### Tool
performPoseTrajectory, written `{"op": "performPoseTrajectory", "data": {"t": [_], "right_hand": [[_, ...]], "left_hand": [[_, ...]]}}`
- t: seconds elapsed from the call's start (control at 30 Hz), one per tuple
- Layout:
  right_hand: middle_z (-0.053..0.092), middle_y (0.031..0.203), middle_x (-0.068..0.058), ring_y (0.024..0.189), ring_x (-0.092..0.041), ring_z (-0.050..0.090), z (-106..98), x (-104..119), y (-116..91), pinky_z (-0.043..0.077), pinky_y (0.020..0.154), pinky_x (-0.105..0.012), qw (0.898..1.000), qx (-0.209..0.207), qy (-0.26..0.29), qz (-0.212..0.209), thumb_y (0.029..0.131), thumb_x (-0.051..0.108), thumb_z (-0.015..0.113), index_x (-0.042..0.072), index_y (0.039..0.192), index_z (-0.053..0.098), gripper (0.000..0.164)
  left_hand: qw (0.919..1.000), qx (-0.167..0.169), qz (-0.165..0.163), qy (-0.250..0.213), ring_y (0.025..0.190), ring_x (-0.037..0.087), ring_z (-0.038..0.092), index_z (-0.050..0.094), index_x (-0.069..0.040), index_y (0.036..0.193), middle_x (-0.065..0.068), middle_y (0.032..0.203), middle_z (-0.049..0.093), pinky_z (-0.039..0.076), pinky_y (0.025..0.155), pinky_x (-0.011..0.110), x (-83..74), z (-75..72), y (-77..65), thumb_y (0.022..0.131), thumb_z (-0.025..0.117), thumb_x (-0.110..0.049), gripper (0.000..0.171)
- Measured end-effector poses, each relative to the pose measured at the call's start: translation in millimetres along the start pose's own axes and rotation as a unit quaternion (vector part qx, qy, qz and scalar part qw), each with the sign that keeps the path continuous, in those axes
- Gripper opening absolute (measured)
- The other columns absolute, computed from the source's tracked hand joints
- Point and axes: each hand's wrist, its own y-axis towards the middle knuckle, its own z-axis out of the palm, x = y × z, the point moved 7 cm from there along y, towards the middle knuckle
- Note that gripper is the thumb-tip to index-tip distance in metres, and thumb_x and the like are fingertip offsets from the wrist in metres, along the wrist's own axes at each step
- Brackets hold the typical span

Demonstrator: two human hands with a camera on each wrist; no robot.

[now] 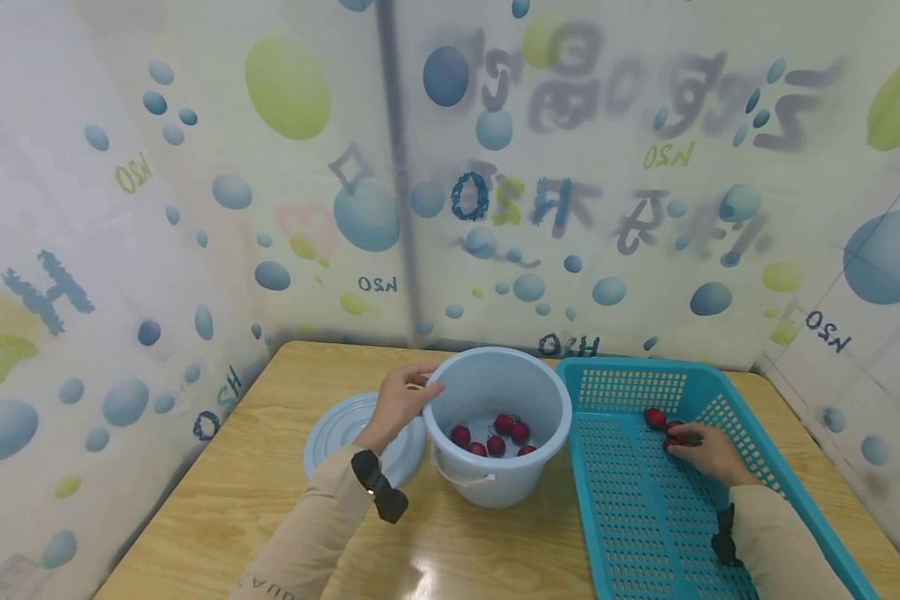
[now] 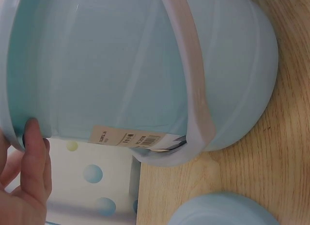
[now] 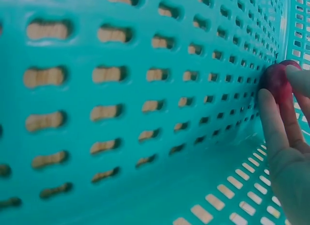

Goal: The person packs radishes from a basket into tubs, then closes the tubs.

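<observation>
A light-blue bucket (image 1: pixel 487 493) with a pale handle (image 2: pixel 191 55) stands upright on the table, several small dark-red round fruits (image 1: pixel 496 446) lying on its bottom. My left hand (image 1: pixel 399 408) grips the bucket's left rim between thumb and fingers. Inside the teal basket (image 1: pixel 622 504), my right hand (image 1: pixel 708 454) pinches a dark-red fruit (image 3: pixel 275 83) close to the right side wall. Another red fruit (image 1: pixel 655 418) rests near the basket's far end, just beyond the fingertips, and one more shows partly behind the hand.
A round light-blue lid (image 1: pixel 330 442) lies flat on the wooden table (image 1: pixel 217 508), left of the bucket and partly under the left forearm. The basket's left wall comes close to the bucket. Printed curtains (image 1: pixel 285 208) hang right behind the table.
</observation>
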Motion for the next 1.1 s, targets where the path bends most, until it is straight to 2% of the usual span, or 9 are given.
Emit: {"op": "performPoseTrajectory", "data": {"t": [0.2,0.53,1.1], "right_hand": [[0.051,0.104,-0.032,0.095,-0.043,0.049,0.2,-0.5,-0.6,0.046,0.073,-0.047,1.000,0.009,0.002,0.000,0.081,0.009,0.060,-0.014,0.109,0.052,0.037],[0.049,0.107,-0.034,0.096,-0.043,0.046,0.3,-3.5,0.3,0.044,0.073,-0.049,0.999,0.017,-0.011,0.030,0.081,0.012,0.061,-0.013,0.110,0.052,0.039],[0.054,0.099,-0.028,0.095,-0.043,0.048,1.1,-1.8,-1.6,0.043,0.073,-0.050,1.000,0.018,-0.007,0.005,0.079,0.009,0.062,-0.012,0.105,0.054,0.035]], "left_hand": [[1.0000,-0.001,0.000,0.002,0.078,0.019,0.058,0.061,-0.010,0.113,0.011,0.092,0.056,0.053,0.057,0.028,0.7,-0.2,-0.3,0.079,0.065,-0.012,0.034],[1.0000,-0.001,-0.003,-0.004,0.077,0.019,0.058,0.061,-0.010,0.113,0.011,0.092,0.056,0.053,0.058,0.028,1.5,-0.7,-0.8,0.079,0.065,-0.013,0.035],[1.0000,0.002,-0.008,-0.001,0.078,0.019,0.058,0.061,-0.011,0.113,0.011,0.093,0.056,0.053,0.058,0.028,0.6,-0.2,0.0,0.080,0.065,-0.013,0.034]]}}
